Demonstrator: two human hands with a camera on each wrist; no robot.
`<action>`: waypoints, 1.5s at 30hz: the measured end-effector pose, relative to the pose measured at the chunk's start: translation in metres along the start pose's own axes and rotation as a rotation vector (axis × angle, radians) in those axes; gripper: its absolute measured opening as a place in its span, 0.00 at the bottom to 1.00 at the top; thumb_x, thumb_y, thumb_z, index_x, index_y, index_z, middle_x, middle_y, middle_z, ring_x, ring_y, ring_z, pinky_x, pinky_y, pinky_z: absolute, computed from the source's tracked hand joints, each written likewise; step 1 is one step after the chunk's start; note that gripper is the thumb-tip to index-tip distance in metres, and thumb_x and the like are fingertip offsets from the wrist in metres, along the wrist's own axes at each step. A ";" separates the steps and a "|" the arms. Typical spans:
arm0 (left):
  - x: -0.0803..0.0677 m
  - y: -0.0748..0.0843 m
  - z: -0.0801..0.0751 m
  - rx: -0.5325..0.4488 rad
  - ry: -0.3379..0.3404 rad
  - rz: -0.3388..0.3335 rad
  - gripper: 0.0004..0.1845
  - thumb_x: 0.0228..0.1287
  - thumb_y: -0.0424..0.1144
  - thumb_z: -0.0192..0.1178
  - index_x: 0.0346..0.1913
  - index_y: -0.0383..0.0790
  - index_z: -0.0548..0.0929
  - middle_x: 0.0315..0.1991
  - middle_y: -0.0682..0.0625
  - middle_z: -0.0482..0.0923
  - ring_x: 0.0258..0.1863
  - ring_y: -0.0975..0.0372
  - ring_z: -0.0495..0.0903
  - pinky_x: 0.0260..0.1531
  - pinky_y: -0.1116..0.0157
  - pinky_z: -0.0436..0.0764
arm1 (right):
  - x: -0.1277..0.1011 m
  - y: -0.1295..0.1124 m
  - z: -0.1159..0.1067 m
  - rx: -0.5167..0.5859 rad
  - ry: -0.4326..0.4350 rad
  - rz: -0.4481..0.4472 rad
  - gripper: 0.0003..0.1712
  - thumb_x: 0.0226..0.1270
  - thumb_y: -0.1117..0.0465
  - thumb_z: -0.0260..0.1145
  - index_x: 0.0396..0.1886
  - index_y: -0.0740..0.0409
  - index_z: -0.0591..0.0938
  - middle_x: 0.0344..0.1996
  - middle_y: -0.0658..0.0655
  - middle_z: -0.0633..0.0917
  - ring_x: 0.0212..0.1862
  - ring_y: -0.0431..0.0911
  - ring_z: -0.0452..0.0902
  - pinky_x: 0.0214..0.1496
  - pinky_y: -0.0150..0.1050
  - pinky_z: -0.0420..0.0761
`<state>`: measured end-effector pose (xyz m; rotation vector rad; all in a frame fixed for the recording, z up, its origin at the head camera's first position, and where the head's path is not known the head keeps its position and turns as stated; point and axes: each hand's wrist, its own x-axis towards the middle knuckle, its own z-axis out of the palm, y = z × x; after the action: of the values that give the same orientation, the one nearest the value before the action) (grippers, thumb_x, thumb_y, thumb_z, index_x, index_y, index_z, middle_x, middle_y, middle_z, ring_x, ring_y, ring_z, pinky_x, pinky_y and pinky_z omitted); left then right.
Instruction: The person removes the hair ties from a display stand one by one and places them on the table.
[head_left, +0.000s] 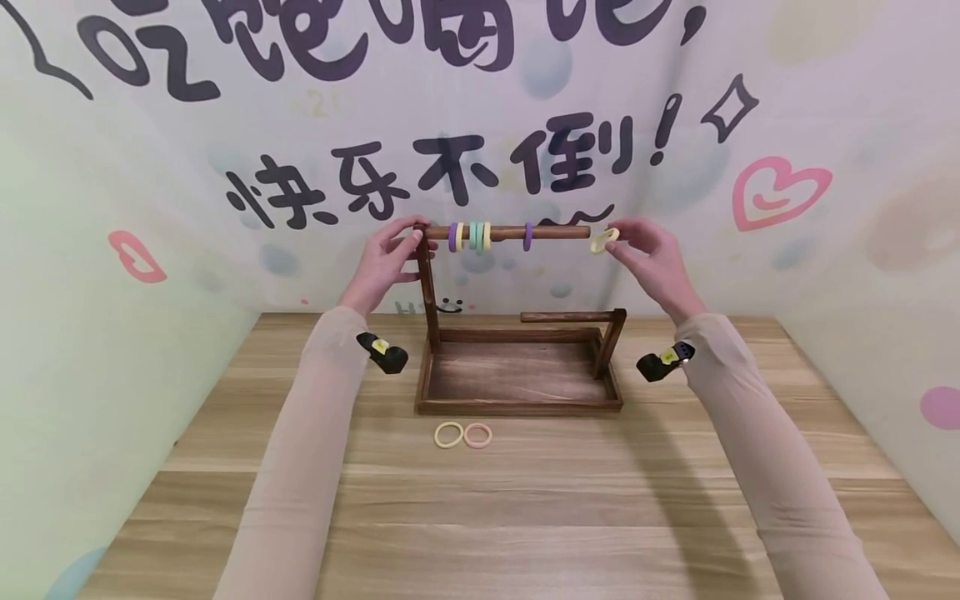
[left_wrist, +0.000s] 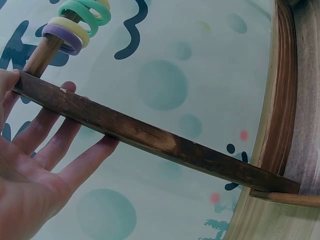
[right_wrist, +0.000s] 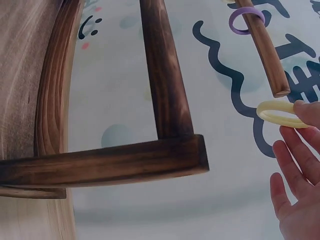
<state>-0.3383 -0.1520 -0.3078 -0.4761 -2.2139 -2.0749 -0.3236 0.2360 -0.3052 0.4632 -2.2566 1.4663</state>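
A dark wooden stand has a long upper rod on a tall post. My left hand grips the post's top, the thumb on one side and fingers behind it. Between thumb and fingers of my right hand is a pale yellow ring, held tilted just off the rod's free end, not around it. Several rings hang on the rod: a purple ring, yellow ones and green ones cluster near the post. Another purple ring hangs apart, closer to the free end.
A shallow tray base carries the stand on the wooden table. At its right side a shorter post bears a lower rod. In front lie a yellow ring and a pink ring. Behind hangs a printed backdrop.
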 end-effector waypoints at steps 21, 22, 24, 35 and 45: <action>0.000 0.001 0.000 0.010 0.007 -0.017 0.16 0.74 0.42 0.52 0.61 0.46 0.76 0.51 0.37 0.79 0.50 0.51 0.79 0.46 0.46 0.80 | -0.022 0.012 -0.006 0.122 -0.015 0.042 0.20 0.65 0.66 0.68 0.54 0.69 0.78 0.44 0.54 0.84 0.44 0.39 0.79 0.48 0.27 0.77; 0.000 0.002 0.000 0.015 0.006 -0.019 0.17 0.74 0.42 0.52 0.61 0.45 0.76 0.52 0.37 0.79 0.50 0.51 0.79 0.47 0.46 0.79 | -0.023 0.013 -0.006 0.125 -0.011 0.046 0.19 0.65 0.65 0.68 0.54 0.69 0.78 0.43 0.54 0.84 0.44 0.39 0.79 0.48 0.27 0.77; 0.000 0.002 0.001 0.019 0.001 -0.022 0.18 0.74 0.43 0.52 0.62 0.44 0.75 0.53 0.36 0.78 0.51 0.51 0.79 0.47 0.46 0.79 | -0.024 0.013 -0.007 0.129 -0.003 0.045 0.19 0.65 0.65 0.68 0.54 0.69 0.78 0.43 0.52 0.84 0.44 0.39 0.79 0.48 0.27 0.77; 0.000 0.004 0.001 0.014 0.000 -0.028 0.18 0.75 0.42 0.51 0.63 0.42 0.74 0.54 0.35 0.77 0.51 0.50 0.79 0.48 0.46 0.79 | -0.033 0.018 -0.008 0.166 -0.002 0.038 0.18 0.64 0.68 0.68 0.52 0.69 0.79 0.41 0.49 0.85 0.44 0.39 0.79 0.48 0.27 0.77; 0.000 0.003 0.001 0.010 -0.002 -0.027 0.18 0.75 0.42 0.51 0.63 0.43 0.74 0.55 0.33 0.76 0.51 0.51 0.79 0.48 0.46 0.79 | -0.042 0.015 -0.006 0.164 -0.043 0.034 0.18 0.64 0.67 0.68 0.52 0.69 0.79 0.41 0.50 0.85 0.45 0.40 0.80 0.48 0.27 0.78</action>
<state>-0.3371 -0.1508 -0.3051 -0.4502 -2.2425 -2.0762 -0.2934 0.2499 -0.3358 0.5126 -2.1969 1.6817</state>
